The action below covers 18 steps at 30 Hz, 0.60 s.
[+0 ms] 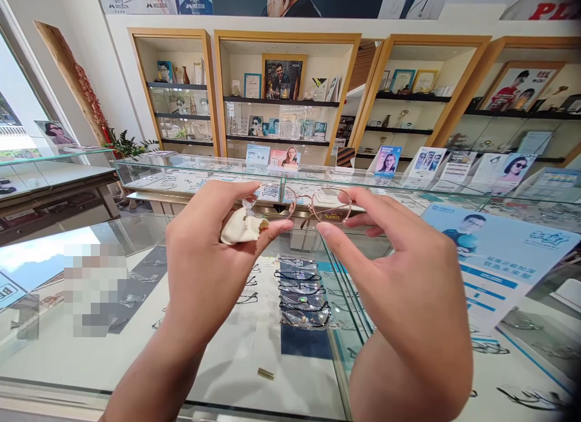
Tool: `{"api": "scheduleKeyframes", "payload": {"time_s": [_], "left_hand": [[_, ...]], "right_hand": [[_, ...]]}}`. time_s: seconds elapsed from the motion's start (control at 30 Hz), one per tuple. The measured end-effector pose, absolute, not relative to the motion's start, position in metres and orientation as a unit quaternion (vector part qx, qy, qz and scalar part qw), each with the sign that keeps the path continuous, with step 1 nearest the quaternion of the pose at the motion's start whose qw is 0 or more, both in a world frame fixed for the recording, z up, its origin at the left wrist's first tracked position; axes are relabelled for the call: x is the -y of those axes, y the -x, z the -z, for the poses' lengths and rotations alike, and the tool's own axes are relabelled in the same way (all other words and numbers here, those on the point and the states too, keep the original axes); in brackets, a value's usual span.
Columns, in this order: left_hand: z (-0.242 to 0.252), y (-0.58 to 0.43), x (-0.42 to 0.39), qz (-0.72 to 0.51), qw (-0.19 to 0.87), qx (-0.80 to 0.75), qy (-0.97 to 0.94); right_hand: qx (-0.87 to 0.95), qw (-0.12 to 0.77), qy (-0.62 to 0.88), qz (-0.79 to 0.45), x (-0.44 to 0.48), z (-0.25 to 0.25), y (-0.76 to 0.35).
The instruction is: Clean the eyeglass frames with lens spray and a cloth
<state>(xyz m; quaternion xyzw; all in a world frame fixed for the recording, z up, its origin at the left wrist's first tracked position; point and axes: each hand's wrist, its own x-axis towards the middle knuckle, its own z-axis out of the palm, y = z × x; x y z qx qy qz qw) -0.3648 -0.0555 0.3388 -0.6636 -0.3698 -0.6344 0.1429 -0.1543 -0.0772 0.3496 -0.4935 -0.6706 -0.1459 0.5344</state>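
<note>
Held up in front of me is a pair of eyeglasses (311,205) with thin gold round rims and clear lenses. My left hand (211,246) grips the left rim between thumb and fingers, and a crumpled cream cloth (242,226) is tucked in the same hand. On the other side, my right hand (403,264) pinches the right rim with thumb and index finger. Part of the left lens and the temples are hidden by fingers and cloth. Both hands are raised above a glass display case.
Below my hands lies the glass display case (236,379) with a column of dark-framed glasses (304,292) inside. A blue-and-white sign (499,258) stands at right. Another glass counter (218,178) with promotional cards crosses behind, before wood-framed wall shelves (285,36).
</note>
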Motion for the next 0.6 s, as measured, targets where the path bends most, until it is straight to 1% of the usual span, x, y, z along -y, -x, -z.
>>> {"api": "scheduleKeyframes", "payload": {"time_s": [0.33, 0.6], "left_hand": [[-0.3391, 0.3654, 0.0547, 0.635, 0.144, 0.358, 0.669], [-0.3388, 0.3658, 0.0556, 0.629, 0.15, 0.371, 0.666]], "right_hand": [[0.672, 0.54, 0.489, 0.135, 0.0796, -0.3506, 0.1551], [0.674, 0.527, 0.501, 0.132, 0.0797, -0.3507, 0.155]]}}
